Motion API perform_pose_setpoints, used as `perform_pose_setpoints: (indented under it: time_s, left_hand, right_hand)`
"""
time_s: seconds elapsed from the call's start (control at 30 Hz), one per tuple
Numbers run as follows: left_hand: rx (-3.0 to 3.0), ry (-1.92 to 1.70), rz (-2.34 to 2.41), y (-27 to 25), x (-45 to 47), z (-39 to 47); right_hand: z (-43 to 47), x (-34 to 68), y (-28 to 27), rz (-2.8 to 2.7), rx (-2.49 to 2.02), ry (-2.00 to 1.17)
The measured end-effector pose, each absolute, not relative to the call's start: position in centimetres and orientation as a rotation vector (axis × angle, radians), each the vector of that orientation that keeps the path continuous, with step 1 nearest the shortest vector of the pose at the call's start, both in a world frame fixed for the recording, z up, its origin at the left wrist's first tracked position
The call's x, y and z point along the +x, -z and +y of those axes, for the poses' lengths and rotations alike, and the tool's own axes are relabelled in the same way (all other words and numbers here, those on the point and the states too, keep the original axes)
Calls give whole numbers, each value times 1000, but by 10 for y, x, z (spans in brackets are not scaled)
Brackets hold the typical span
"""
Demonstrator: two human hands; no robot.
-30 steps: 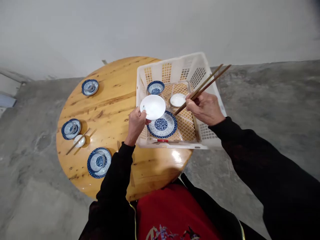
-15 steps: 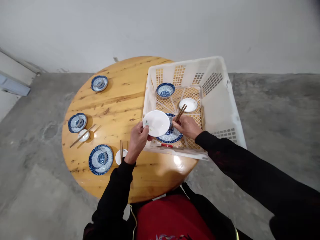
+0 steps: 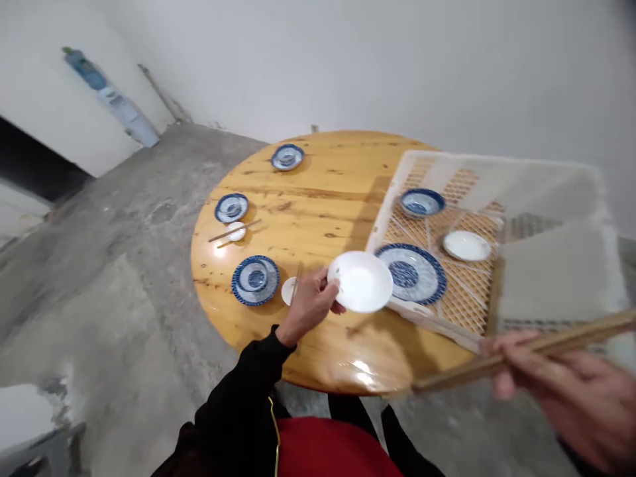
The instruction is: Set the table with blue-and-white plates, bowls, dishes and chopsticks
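Observation:
My left hand (image 3: 312, 301) pinches the edge of a white saucer (image 3: 361, 281), thumb on top, just outside the crate's near left corner. Closed around wooden chopsticks (image 3: 454, 372), my right hand (image 3: 581, 394) is at the lower right, close to the camera and blurred. A white plastic crate (image 3: 551, 179) rests on the table. Inside it lie a blue-patterned plate (image 3: 405, 273), a blue-rimmed bowl (image 3: 421, 203) and a second white saucer (image 3: 466, 246). A long wooden strip, perhaps more chopsticks (image 3: 495, 298), runs along the crate's right side.
On the round wooden table (image 3: 318, 199), place settings line the left edge: a near blue plate with a glass bowl (image 3: 254, 277), a middle one (image 3: 231, 208) and a far one (image 3: 287, 157). Small white dishes with chopsticks (image 3: 236, 231) sit beside two. A water dispenser (image 3: 124, 112) stands by the wall.
My right hand has left the crate with the chopsticks, coming right and toward me. My left hand still holds the saucer, now outside the crate. The view has swung left.

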State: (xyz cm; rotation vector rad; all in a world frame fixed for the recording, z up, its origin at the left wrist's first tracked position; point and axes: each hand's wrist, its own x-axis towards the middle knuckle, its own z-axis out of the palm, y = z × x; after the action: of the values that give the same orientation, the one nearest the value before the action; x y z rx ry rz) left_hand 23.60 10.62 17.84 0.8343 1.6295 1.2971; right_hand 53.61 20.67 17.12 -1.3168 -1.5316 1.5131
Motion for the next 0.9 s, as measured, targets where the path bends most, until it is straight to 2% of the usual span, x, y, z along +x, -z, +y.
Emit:
perform_pose_setpoints:
  time_s: [0.2, 0.33, 0.47, 0.67, 0.9]
  left_hand:
    - [620, -1262, 1738, -128, 195, -60]
    - [483, -1234, 1946, -102, 161, -178]
    - [401, -1235, 2091, -104, 120, -259]
    - [448, -1194, 2212, -108, 60, -299]
    - [623, -1082, 2207, -94, -48, -294]
  right_hand:
    - [41, 416, -120, -1499, -1321, -2137]
    - [-63, 326, -101, -1484, -1178, -2312]
    - [-124, 261, -99, -1581, -1071, -2417]
    - [-157, 188, -101, -1734, -978, -2408]
    - [-152, 79, -67, -1850, -1006, -2360]
